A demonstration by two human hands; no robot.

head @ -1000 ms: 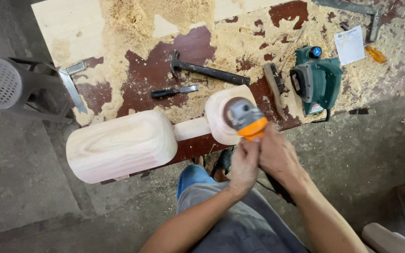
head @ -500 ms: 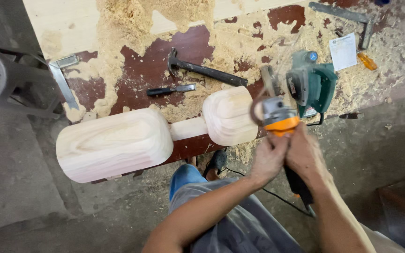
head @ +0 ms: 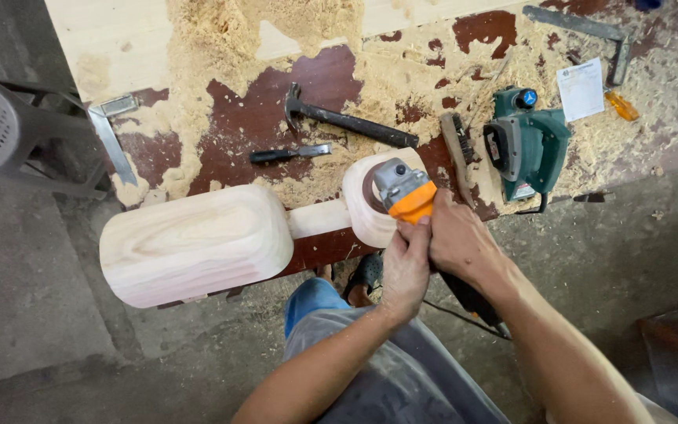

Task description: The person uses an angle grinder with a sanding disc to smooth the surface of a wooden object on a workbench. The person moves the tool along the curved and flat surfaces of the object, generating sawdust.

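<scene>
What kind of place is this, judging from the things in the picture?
Most likely a woodworking workshop. Sawdust covers the workbench, where a hammer and a green power planer lie, and both hands hold an orange angle grinder against a shaped wooden piece.

I see smooth, pale bare wood on the carved piece (head: 198, 243); beside it, the grinder (head: 403, 195) shows grey metal and matt orange plastic.

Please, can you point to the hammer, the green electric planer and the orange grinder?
hammer (head: 355, 123): head view, middle of its dark handle.
green electric planer (head: 539, 145): head view, top of its green body.
orange grinder (head: 411, 204): head view, its orange housing.
</scene>
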